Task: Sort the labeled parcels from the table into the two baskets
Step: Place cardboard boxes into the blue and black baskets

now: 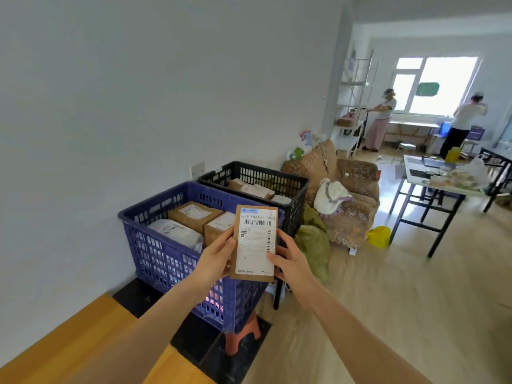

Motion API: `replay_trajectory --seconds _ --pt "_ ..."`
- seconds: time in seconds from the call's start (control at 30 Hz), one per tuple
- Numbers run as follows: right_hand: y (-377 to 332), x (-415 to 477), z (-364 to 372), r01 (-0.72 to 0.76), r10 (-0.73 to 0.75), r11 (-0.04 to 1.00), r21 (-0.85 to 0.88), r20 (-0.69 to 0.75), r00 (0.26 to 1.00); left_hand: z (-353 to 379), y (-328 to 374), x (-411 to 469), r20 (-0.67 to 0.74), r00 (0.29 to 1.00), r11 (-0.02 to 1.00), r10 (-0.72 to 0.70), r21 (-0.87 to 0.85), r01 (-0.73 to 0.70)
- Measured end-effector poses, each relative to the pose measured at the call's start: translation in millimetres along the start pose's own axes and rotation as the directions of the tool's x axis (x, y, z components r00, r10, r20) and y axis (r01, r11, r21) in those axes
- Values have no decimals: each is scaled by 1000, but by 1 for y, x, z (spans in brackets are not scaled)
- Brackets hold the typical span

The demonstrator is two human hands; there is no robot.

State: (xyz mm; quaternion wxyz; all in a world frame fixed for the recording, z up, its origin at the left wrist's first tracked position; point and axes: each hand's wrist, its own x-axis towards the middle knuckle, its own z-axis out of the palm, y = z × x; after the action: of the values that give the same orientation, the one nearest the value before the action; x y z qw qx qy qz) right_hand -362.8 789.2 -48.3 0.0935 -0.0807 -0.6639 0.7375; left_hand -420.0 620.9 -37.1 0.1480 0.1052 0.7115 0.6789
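You've got the brown labeled parcel (255, 243) upright between both hands, left hand (214, 256) and right hand (291, 259) each curled round an edge, held in front of the blue basket (166, 261), with the black basket (299, 200) just behind.

white shipping label (253, 246) on the brown cardboard parcel (249, 277) I hold | label's top line: "891- K04 D39 [M02]" | blue strip (249, 210) above that line: "Z" | barcode (257, 223) below it | label's remaining print too small for me to read
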Motion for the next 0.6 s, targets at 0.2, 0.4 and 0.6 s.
replay_trajectory --seconds 0.2,0.4,0.6 --pt "-13 86 -29 22 -21 1000 17 -38 999 20 18 94 31 999 1000 16 21 -17" --pt "-15 158 -72 29 -28 999 22 -30 999 54 26 171 16 999 998 34 51 -34" --pt "-17 236 -133 44 -45 999 25 46 998 105 28 244 -12 999 999 40 -9 -41"
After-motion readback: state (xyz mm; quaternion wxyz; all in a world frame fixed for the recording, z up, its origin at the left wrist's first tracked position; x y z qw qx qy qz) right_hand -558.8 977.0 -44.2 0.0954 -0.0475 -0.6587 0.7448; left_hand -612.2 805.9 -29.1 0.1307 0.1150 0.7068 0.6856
